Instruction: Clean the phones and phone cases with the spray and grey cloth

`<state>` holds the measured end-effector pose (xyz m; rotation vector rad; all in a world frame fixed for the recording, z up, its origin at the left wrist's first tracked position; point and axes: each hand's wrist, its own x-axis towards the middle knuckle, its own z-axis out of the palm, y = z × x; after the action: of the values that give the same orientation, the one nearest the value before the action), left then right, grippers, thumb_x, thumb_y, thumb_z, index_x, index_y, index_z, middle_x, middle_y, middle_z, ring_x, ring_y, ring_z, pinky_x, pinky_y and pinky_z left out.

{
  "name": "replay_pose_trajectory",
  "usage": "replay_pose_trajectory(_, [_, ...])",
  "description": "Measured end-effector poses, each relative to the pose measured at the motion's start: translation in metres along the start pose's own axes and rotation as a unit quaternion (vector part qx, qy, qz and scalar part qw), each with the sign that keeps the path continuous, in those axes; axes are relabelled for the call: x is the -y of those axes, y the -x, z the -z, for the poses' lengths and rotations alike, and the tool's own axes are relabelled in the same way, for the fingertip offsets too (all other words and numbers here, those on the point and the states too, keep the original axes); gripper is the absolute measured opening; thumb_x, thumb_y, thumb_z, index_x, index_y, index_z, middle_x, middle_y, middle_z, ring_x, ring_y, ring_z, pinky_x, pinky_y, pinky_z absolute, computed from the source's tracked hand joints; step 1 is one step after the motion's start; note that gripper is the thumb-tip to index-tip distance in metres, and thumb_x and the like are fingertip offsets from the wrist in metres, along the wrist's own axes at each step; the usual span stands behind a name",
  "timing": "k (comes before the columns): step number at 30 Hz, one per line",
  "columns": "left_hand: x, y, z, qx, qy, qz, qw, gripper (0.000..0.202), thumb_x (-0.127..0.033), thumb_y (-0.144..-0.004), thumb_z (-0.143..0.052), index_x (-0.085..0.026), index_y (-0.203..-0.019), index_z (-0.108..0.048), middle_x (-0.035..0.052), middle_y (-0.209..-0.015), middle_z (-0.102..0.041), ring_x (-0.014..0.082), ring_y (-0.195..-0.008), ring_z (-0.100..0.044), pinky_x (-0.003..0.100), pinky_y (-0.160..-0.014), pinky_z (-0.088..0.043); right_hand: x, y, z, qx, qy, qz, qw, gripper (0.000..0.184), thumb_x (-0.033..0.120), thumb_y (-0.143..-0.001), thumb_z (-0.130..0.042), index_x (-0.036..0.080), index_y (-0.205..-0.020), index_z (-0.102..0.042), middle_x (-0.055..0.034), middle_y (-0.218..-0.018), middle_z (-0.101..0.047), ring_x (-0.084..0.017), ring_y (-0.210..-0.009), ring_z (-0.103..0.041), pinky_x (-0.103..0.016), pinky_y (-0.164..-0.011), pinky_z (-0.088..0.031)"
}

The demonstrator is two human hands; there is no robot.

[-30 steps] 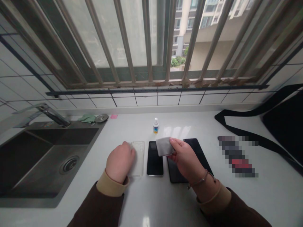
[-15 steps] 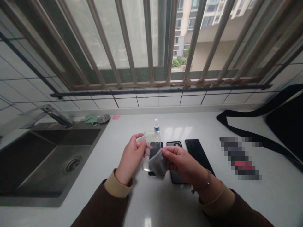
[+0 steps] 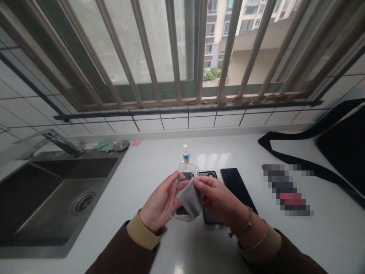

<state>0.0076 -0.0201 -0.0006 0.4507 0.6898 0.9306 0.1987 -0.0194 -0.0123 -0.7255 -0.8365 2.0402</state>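
On my feed, the left hand (image 3: 162,203) closes around a clear phone case (image 3: 186,171), lifted just above the counter (image 3: 142,171), while the right hand (image 3: 219,201) pinches a grey cloth (image 3: 189,199) against the case. (That case looks light, thin and slippery, so I'd take it by its rim.) The cloth looks soft and bunches easily. A black phone (image 3: 235,186) lies just beside them.

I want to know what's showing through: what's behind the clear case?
Through the clear case a black phone shows; the grey cloth, left hand and right hand cover the rest.
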Motion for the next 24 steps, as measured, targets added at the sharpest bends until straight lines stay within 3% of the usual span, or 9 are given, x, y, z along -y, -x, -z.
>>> replay_pose_trajectory(4, [0.002,0.0,0.002,0.016,0.023,0.035,0.999,0.028,-0.047,-0.106,-0.062,-0.02,-0.111,-0.065,0.0107,-0.101,-0.078,0.0227,-0.084,-0.077,0.036,-0.077,-0.063,0.001,0.003,-0.006,0.001,-0.027,-0.031,0.999,0.037,0.049,-0.085,-0.091,0.017,-0.093,-0.075,0.0005,-0.077,-0.066,-0.01,-0.063,-0.061,-0.021,-0.059,-0.053])
replay_pose_trajectory(7, [0.001,0.001,-0.003,0.01,0.029,0.037,0.999,0.034,-0.049,-0.107,-0.061,-0.019,-0.122,-0.064,0.0139,-0.109,-0.077,0.0242,-0.092,-0.078,0.037,-0.081,-0.064,0.008,0.003,-0.002,-0.057,-0.043,-0.013,0.997,0.034,0.048,-0.086,-0.088,0.018,-0.097,-0.076,-0.0015,-0.081,-0.07,-0.012,-0.064,-0.063,-0.023,-0.059,-0.054])
replay_pose_trajectory(11, [0.0,0.003,-0.012,0.001,0.006,0.014,1.0,0.055,-0.049,-0.108,-0.059,-0.03,-0.157,-0.043,0.0169,-0.123,-0.074,0.0275,-0.106,-0.079,0.042,-0.09,-0.063,0.021,0.0,0.012,-0.223,0.0,0.123,0.967,0.03,0.048,-0.091,-0.082,0.02,-0.102,-0.077,-0.0064,-0.096,-0.079,-0.016,-0.075,-0.07,-0.027,-0.066,-0.058])
replay_pose_trajectory(14, [0.003,0.004,-0.016,0.009,-0.027,-0.003,1.0,0.07,-0.047,-0.108,-0.06,-0.04,-0.169,-0.024,0.0174,-0.126,-0.074,0.0291,-0.106,-0.08,0.044,-0.094,-0.062,0.023,0.003,0.014,-0.285,0.198,0.22,0.912,0.027,0.047,-0.096,-0.077,0.023,-0.108,-0.08,-0.0091,-0.102,-0.082,-0.023,-0.085,-0.075,-0.039,-0.08,-0.062])
replay_pose_trajectory(17, [0.011,0.005,-0.016,0.036,-0.032,-0.004,0.999,0.067,-0.047,-0.109,-0.06,-0.04,-0.168,-0.029,0.0155,-0.125,-0.074,0.0286,-0.105,-0.08,0.043,-0.094,-0.061,0.011,0.006,0.006,-0.255,0.423,0.294,0.818,0.022,0.037,-0.1,-0.073,0.029,-0.117,-0.083,-0.0091,-0.115,-0.084,-0.03,-0.104,-0.079,-0.05,-0.1,-0.061])
replay_pose_trajectory(19, [0.017,0.004,-0.015,0.048,-0.025,-0.001,0.999,0.061,-0.044,-0.108,-0.062,-0.037,-0.165,-0.039,0.0137,-0.124,-0.073,0.0253,-0.1,-0.079,0.039,-0.088,-0.062,-0.001,0.006,0.001,-0.195,0.5,0.326,0.778,0.029,0.029,-0.103,-0.067,0.031,-0.127,-0.081,-0.0078,-0.13,-0.081,-0.031,-0.119,-0.077,-0.053,-0.109,-0.059])
replay_pose_trajectory(21, [0.021,0.003,-0.015,0.045,-0.015,0.005,0.999,0.057,-0.043,-0.108,-0.063,-0.035,-0.161,-0.047,0.0132,-0.127,-0.073,0.0237,-0.097,-0.078,0.037,-0.083,-0.063,-0.011,0.005,-0.001,-0.158,0.529,0.342,0.76,0.035,0.023,-0.105,-0.062,0.031,-0.135,-0.078,-0.0072,-0.14,-0.076,-0.03,-0.13,-0.073,-0.054,-0.116,-0.057])
replay_pose_trajectory(24, [0.026,0.002,-0.015,0.035,-0.001,0.006,0.999,0.053,-0.046,-0.107,-0.064,-0.038,-0.158,-0.052,0.0128,-0.138,-0.07,0.0255,-0.103,-0.076,0.04,-0.082,-0.064,-0.017,0.002,-0.002,-0.145,0.532,0.352,0.756,0.038,0.02,-0.105,-0.06,0.031,-0.138,-0.076,-0.0069,-0.146,-0.073,-0.029,-0.137,-0.069,-0.055,-0.121,-0.054])
